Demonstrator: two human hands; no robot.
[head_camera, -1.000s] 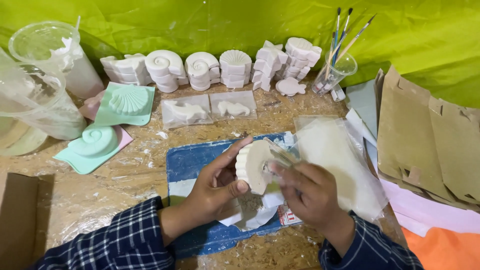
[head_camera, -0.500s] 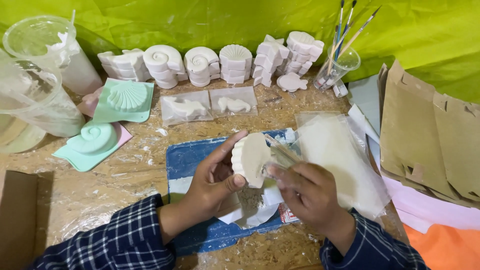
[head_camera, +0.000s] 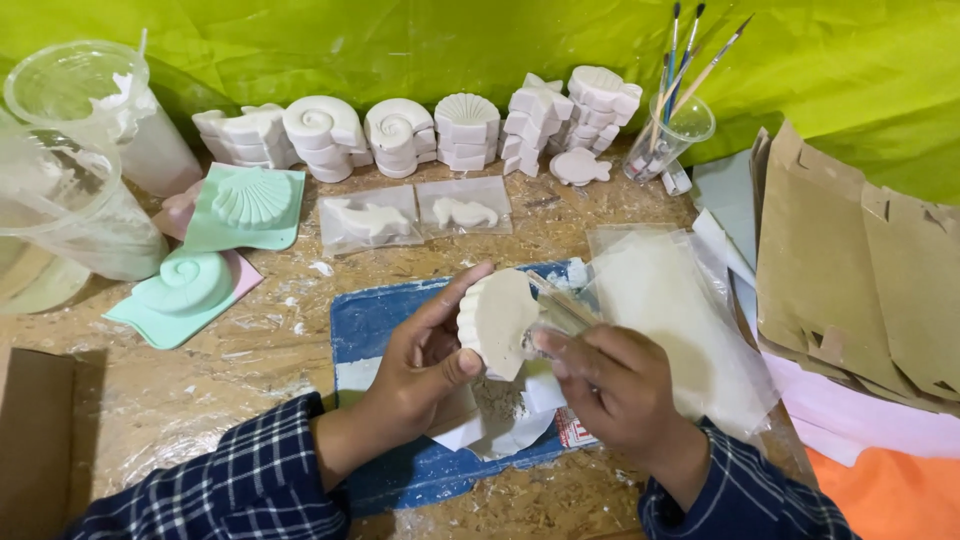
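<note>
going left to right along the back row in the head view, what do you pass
clear plastic cup → spiral shell casts → scallop shell casts → star casts → fish cast → cup of paintbrushes

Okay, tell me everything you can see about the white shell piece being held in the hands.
The plaster shell cast is off-white and matte, fan-shaped with a scalloped edge, and looks like a chalky solid. Its flat back faces the camera, so the ribbed front is hidden. It is held on edge above the blue cloth. The left hand pinches it, thumb below and fingers on its far side. The right hand presses a small flat tool, which looks like sandpaper, against its right rim.
</note>
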